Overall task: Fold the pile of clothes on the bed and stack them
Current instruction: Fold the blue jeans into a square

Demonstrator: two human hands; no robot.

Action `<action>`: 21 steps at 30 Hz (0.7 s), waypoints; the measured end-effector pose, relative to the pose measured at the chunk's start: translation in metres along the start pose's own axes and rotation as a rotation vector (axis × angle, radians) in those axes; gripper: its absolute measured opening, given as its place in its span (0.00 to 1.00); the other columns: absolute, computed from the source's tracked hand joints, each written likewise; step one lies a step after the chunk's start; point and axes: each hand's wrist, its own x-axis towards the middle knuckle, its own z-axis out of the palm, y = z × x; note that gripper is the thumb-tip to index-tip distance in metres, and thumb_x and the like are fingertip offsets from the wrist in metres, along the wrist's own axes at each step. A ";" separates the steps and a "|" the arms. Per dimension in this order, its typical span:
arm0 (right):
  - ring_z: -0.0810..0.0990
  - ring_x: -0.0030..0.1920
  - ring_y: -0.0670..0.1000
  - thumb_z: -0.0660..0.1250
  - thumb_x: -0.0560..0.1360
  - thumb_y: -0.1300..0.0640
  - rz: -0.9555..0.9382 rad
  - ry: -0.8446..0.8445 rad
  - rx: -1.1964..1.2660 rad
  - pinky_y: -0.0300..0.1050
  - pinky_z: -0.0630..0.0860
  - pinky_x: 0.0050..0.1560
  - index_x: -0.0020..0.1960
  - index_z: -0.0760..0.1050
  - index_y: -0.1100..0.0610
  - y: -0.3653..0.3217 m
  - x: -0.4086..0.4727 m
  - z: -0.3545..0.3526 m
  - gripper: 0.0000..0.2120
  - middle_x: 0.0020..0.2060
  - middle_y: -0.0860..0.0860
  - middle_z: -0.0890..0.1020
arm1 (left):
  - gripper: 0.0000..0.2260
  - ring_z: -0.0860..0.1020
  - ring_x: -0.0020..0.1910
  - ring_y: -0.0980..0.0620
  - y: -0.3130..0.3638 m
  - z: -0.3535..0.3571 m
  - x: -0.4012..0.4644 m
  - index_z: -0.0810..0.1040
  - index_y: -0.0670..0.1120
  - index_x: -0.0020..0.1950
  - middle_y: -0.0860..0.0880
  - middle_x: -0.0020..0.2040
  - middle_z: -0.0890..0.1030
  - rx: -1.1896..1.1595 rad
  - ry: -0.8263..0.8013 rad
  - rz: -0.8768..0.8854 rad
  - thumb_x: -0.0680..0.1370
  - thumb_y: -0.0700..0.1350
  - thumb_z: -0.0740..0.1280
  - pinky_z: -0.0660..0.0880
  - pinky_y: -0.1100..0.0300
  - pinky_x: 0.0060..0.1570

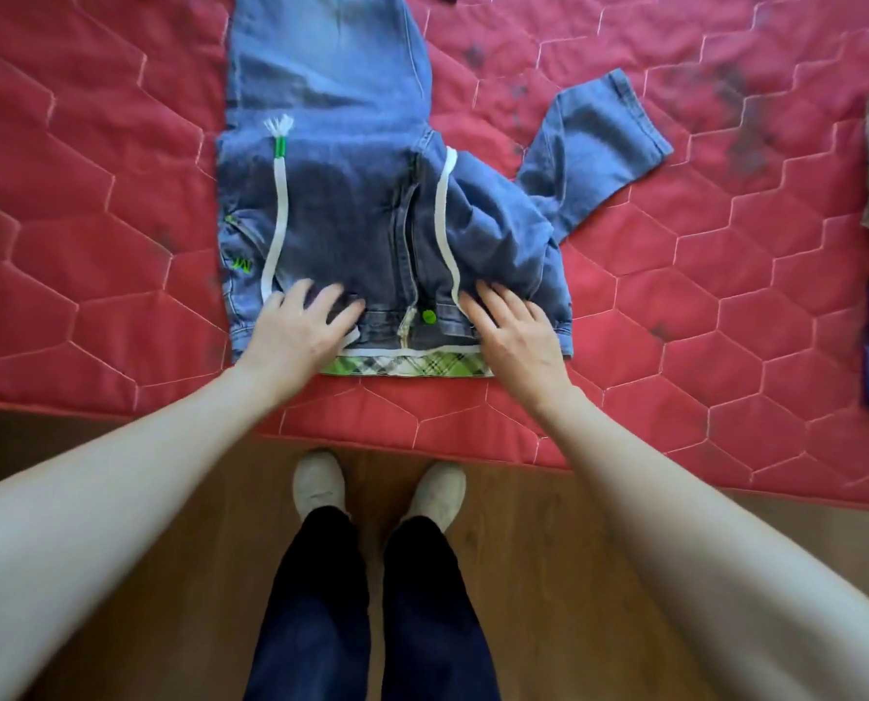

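Blue jeans (pixel 341 204) lie flat (one leg askew).

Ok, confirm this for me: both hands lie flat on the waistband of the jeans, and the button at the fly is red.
Not quite. In the head view the button is bright green, not red. The rest holds: the left hand and right hand both lie flat, fingers spread, on the waistband of the jeans.

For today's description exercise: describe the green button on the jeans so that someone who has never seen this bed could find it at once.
Start at the red quilted bed, where blue jeans lie spread. Follow the waistband nearest the person, between the left hand and right hand. The green button sits beside the fly, the only round bright green spot; the plaid lining below is striped.
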 end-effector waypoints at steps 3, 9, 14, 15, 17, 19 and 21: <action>0.84 0.44 0.53 0.74 0.67 0.63 -0.029 0.027 0.025 0.44 0.80 0.37 0.56 0.82 0.58 0.007 0.017 -0.003 0.18 0.47 0.52 0.85 | 0.10 0.81 0.41 0.42 -0.003 0.003 0.003 0.83 0.45 0.53 0.43 0.48 0.83 0.044 0.070 0.064 0.80 0.45 0.63 0.76 0.52 0.39; 0.74 0.24 0.55 0.67 0.66 0.73 -0.117 -0.018 0.142 0.44 0.70 0.19 0.67 0.75 0.57 0.012 0.016 -0.045 0.30 0.30 0.53 0.76 | 0.07 0.79 0.28 0.46 -0.017 -0.036 -0.001 0.84 0.41 0.51 0.45 0.34 0.82 -0.167 0.113 0.117 0.74 0.36 0.72 0.80 0.52 0.38; 0.75 0.28 0.49 0.64 0.69 0.74 -0.165 0.142 0.176 0.43 0.71 0.22 0.68 0.74 0.55 0.009 -0.008 -0.062 0.30 0.39 0.48 0.81 | 0.06 0.82 0.36 0.46 -0.027 -0.070 -0.015 0.84 0.43 0.53 0.47 0.44 0.85 -0.214 0.220 0.122 0.78 0.39 0.68 0.80 0.53 0.39; 0.79 0.32 0.49 0.64 0.70 0.74 -0.150 0.147 0.170 0.42 0.73 0.24 0.68 0.74 0.54 0.004 -0.016 -0.056 0.30 0.45 0.48 0.83 | 0.06 0.82 0.36 0.46 -0.025 -0.070 -0.021 0.84 0.43 0.53 0.47 0.45 0.85 -0.204 0.220 0.118 0.78 0.40 0.69 0.80 0.54 0.39; 0.83 0.41 0.51 0.65 0.70 0.72 -0.151 0.118 0.141 0.42 0.77 0.30 0.65 0.77 0.55 -0.006 -0.034 -0.038 0.26 0.53 0.51 0.83 | 0.06 0.82 0.37 0.46 -0.016 -0.065 -0.039 0.84 0.43 0.51 0.46 0.44 0.84 -0.206 0.177 0.105 0.79 0.39 0.67 0.80 0.54 0.38; 0.83 0.54 0.56 0.62 0.70 0.71 -0.136 0.000 0.079 0.47 0.81 0.40 0.63 0.79 0.57 -0.016 -0.053 -0.015 0.24 0.59 0.56 0.81 | 0.13 0.82 0.38 0.45 -0.005 -0.054 -0.057 0.84 0.41 0.51 0.44 0.42 0.84 -0.194 0.068 0.110 0.80 0.35 0.60 0.80 0.53 0.39; 0.77 0.64 0.57 0.64 0.71 0.70 -0.055 -0.094 0.034 0.50 0.80 0.53 0.65 0.77 0.58 -0.027 -0.066 0.001 0.24 0.64 0.58 0.77 | 0.14 0.82 0.41 0.42 0.004 -0.044 -0.068 0.84 0.40 0.49 0.42 0.42 0.82 -0.181 -0.020 0.071 0.77 0.35 0.58 0.79 0.51 0.42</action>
